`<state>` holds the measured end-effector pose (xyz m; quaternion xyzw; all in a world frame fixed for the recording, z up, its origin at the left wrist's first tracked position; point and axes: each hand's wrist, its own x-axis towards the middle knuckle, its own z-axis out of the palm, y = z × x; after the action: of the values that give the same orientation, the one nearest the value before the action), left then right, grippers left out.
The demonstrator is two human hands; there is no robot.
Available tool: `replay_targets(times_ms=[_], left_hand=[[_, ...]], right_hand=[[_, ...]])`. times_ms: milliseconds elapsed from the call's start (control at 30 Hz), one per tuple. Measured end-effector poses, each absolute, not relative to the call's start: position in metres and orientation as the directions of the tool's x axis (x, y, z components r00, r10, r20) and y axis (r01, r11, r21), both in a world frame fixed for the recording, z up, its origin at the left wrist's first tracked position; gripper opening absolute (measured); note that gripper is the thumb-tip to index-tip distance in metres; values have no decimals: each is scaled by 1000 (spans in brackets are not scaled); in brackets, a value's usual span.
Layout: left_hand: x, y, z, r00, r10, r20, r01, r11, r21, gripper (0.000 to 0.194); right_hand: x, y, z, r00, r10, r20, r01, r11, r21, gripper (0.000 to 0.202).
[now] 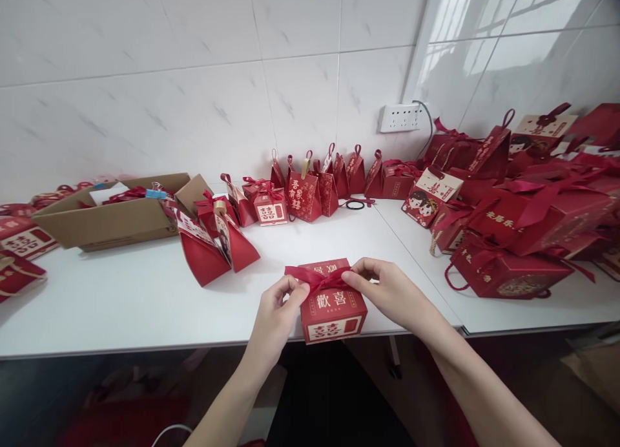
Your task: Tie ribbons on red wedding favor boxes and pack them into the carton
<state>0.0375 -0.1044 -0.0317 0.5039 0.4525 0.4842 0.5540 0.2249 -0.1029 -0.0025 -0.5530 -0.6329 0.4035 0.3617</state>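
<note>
A red gift box with gold characters and a cream label stands at the table's front edge. Across its top runs a red ribbon, knotted at the middle. My left hand pinches the ribbon on the left side of the knot, thumb and fingers pressed together. On the other side, my right hand pinches the ribbon near the box's upper right corner. Both hands rest close against the box, and part of the ribbon is hidden under the fingers.
Several red gift boxes line the wall, beside a black ring. An open cardboard box with ribbons lies left; two triangular red boxes stand nearer. A heap of red boxes fills the right. A white power strip is on the wall.
</note>
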Motion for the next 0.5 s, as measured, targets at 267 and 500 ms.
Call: replay_targets(times_ms=[267,500], left_hand=[[40,-106,-34,88,994,-68,-202,85,976,36],[35,-101,-34,148,987,-59,-209,89,974,38]], right_hand=[[229,-97,-12,-260,949,-176,-125,-214,-969,44],[234,-96,-18,-293,928,-231,-237,-305,-922,42]])
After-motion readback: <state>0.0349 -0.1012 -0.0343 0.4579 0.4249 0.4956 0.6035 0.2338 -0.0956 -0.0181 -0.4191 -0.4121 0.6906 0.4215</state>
